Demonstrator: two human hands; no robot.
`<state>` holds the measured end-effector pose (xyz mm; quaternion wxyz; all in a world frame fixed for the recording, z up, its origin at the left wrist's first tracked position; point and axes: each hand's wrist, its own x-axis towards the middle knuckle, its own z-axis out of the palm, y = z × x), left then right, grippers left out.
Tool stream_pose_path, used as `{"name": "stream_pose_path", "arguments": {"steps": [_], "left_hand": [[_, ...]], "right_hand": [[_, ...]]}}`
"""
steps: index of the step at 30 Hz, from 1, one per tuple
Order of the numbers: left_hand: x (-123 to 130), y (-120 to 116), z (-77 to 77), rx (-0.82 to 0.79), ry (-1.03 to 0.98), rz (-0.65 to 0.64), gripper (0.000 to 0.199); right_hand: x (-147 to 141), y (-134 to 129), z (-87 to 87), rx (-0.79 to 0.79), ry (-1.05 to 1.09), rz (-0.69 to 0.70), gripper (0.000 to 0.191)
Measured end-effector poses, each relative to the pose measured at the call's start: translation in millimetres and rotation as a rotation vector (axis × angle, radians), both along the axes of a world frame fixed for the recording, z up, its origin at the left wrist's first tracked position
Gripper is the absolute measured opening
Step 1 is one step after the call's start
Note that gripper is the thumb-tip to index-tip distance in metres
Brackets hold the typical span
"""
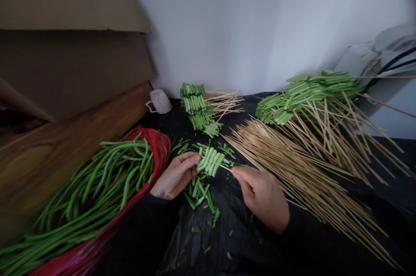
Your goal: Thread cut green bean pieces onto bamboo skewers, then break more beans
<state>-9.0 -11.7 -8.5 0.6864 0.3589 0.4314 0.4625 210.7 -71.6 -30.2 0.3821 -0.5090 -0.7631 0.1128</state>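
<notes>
Several short green bean pieces [211, 161] sit side by side on a thin wooden skewer [226, 168]. My left hand [178, 175] pinches the left end of this row. The skewer's bare right part is held between the thumb and fingers of my right hand [262, 196]. Beneath and around my left hand lie loose cut bean pieces [199, 193] on black plastic sheeting [224, 232]. Behind the hands, finished-looking rows of bean pieces on skewers [195, 103] are stacked, their bare ends pointing right.
A red bag [161, 144] of long beans [97, 180] lies at the left. Many bare skewers [292, 167] are spread at the right, with a larger pile of filled skewers [312, 92] behind. A white mug [160, 102] stands near a cardboard box [74, 68] and the wall.
</notes>
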Motion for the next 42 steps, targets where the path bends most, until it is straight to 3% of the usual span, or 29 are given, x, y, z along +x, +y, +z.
{"name": "stream_pose_path", "arguments": {"steps": [4,11,17,23,26,31,36,42], "left_hand": [[0.2,-0.8,-0.6,-0.008,0.008,0.001,0.018],[12.8,-7.4,-5.5,0.027,0.065,-0.124,0.015],[13.5,-7.9,-2.3,0.062,0.046,-0.044,0.016],[4.7,-2.2,4.2,0.066,-0.041,0.124,0.021],[4.6,-1.0,2.5,0.051,-0.049,0.148,0.023],[7.2,-3.2,-2.3,0.074,-0.027,0.114,0.021],[10.6,-5.0,-2.0,0.278,0.18,0.182,0.023],[13.9,-2.5,-8.5,0.496,0.513,0.282,0.026]], "right_hand": [[-0.8,-0.9,-0.1,-0.007,0.007,-0.002,0.029],[-4.8,-1.4,3.6,-0.026,0.029,0.036,0.028],[-3.3,-0.3,6.0,-0.007,-0.03,0.004,0.027],[2.5,-0.8,3.5,0.168,-0.178,-0.049,0.028],[4.9,-4.0,13.6,0.241,-0.38,-0.11,0.027],[11.5,-5.3,53.2,0.291,-0.643,-0.128,0.016],[27.3,22.8,79.5,0.402,-0.797,-0.086,0.01],[50.5,86.9,74.3,0.355,-0.888,-0.085,0.015]]}}
